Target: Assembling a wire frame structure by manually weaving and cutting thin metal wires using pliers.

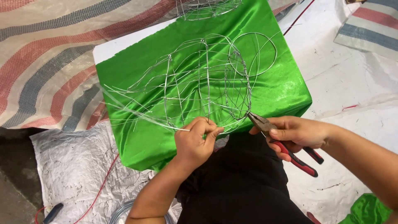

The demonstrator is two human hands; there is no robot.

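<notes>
Gripping pliers (286,143) in closed right hand (296,132), jaws clamped on the near-right edge of the wire frame (207,83). Left hand (195,141) pinches a wire strand at frame's near edge, fingers curled tight. Frame lies on green cloth (282,87); wire coil (124,211) well below frame.

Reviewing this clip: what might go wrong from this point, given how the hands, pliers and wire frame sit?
1. The loose wire ends fan out past the left hand; they may scratch it.
2. The pliers in the right hand grip the wire frame at one edge joint; a hard twist may bend it.
3. The frame rests on shiny green fabric, which wire tips might snag.
</notes>
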